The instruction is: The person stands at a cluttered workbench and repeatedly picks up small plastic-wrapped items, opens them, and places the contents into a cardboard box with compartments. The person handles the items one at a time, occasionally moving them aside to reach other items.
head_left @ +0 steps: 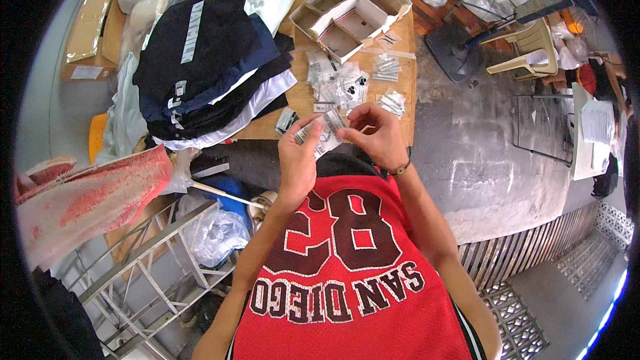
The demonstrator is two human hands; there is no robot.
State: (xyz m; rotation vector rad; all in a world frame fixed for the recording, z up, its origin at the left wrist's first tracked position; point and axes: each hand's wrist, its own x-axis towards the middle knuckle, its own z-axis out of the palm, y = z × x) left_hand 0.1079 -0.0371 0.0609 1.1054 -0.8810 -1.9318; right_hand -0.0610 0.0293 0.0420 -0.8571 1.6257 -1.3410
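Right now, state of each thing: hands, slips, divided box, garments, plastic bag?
left hand, closed on held slips
right hand, curled at their edge, pinch unclear
slips on the table, in loose piles
divided cardboard box, open-topped
garments, stacked
clear plastic bag, crumpled

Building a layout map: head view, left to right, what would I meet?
Brown cardboard → pile of mostly dark garments → left hand → held printed slips → right hand → beige plastic chair → white paper stack.
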